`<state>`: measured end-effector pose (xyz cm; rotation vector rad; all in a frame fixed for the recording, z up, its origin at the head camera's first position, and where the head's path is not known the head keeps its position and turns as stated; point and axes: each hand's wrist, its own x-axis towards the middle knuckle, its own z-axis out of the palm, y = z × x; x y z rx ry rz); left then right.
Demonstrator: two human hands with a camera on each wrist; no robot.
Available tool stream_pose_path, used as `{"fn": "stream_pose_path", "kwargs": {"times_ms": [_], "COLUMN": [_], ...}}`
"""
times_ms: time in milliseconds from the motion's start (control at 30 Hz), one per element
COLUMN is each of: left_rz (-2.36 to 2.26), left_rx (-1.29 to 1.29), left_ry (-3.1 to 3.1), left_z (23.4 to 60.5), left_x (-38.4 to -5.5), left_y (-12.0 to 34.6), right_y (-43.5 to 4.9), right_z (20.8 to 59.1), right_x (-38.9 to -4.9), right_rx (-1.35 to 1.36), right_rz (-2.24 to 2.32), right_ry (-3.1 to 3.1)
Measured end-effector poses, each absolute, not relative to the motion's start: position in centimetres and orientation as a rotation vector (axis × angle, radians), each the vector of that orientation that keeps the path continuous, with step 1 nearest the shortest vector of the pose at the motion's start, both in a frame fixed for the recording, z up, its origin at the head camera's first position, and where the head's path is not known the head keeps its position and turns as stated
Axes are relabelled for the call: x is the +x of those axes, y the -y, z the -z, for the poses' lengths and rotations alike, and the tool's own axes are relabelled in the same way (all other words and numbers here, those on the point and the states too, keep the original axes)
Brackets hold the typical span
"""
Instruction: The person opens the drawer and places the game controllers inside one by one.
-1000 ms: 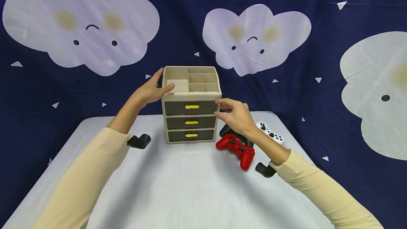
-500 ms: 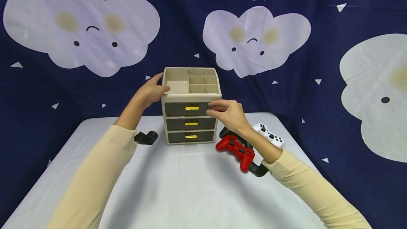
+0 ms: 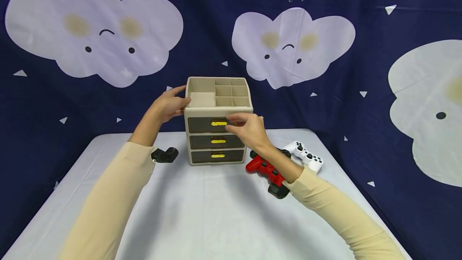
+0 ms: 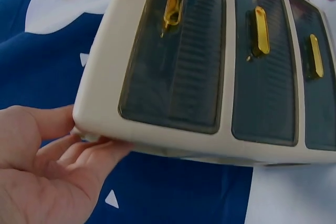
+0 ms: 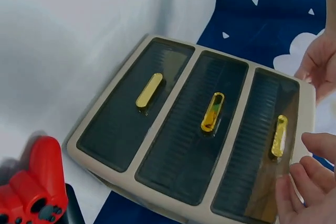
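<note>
A cream desktop drawer organizer (image 3: 202, 111) stands at the back of the table, with three dark see-through drawers and gold handles. All three drawers are closed. My left hand (image 3: 167, 105) holds its upper left edge, the thumb over the rim and the fingers along the side. My right hand (image 3: 250, 131) hovers before the top drawer (image 3: 198, 125), thumb and fingers apart. Its fingertips are close to the gold handle (image 3: 218, 123), also visible in the right wrist view, where a gap still separates them from the handle (image 5: 280, 136).
Right of the organizer lie a red game controller (image 3: 265, 169), partly under my right forearm, a white one (image 3: 306, 155) and a black one (image 3: 285, 153) mostly hidden. A white cloth covers the table (image 3: 209, 212). A dark blue cloud-print curtain (image 3: 213, 31) hangs behind.
My right hand has moved left from the organizer's right edge to the top drawer's handle. The left hand has drawn its thumb back toward the left rim. The drawers have stayed closed.
</note>
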<state>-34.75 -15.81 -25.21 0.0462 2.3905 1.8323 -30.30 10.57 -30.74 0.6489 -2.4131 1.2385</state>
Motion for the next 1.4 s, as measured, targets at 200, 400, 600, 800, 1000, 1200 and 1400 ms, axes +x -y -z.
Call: {"fn": "stream_pose_path", "kwargs": {"times_ms": [200, 400, 600, 800, 1000, 1200, 1400], "left_rz": [-1.775, -1.743, -1.746, -1.744, -1.752, -1.740, -1.752], "left_rx": [0.101, 0.119, 0.130, 0.105, 0.105, 0.106, 0.073], "left_ry": [-2.434, -2.476, -2.488, -2.507, -2.508, -2.528, -2.548], "left_z": [25.2, 25.3, 25.4, 25.4, 25.4, 25.4, 25.3], "left_x": [-34.8, -34.9, -34.8, -34.7, -34.7, -34.9, -34.9], "left_y": [16.0, 16.2, 16.2, 16.3, 16.4, 16.3, 16.2], "right_y": [-10.0, -9.2, -8.5, -7.7, -7.0, -6.8, -6.7], "right_z": [31.5, 32.3, 33.1, 34.2, 35.2, 35.5, 35.5], "right_x": [-30.9, -31.2, -31.5, -31.8, -32.1, -32.5, -32.6], "right_rx": [0.651, 0.616, 0.610, 0.627, 0.598, 0.571, 0.576], "right_rz": [-1.210, -1.193, -1.165, -1.150, -1.182, -1.189, -1.185], "right_ry": [2.372, 2.322, 2.258, 2.165, 2.081, 2.043, 2.016]}}
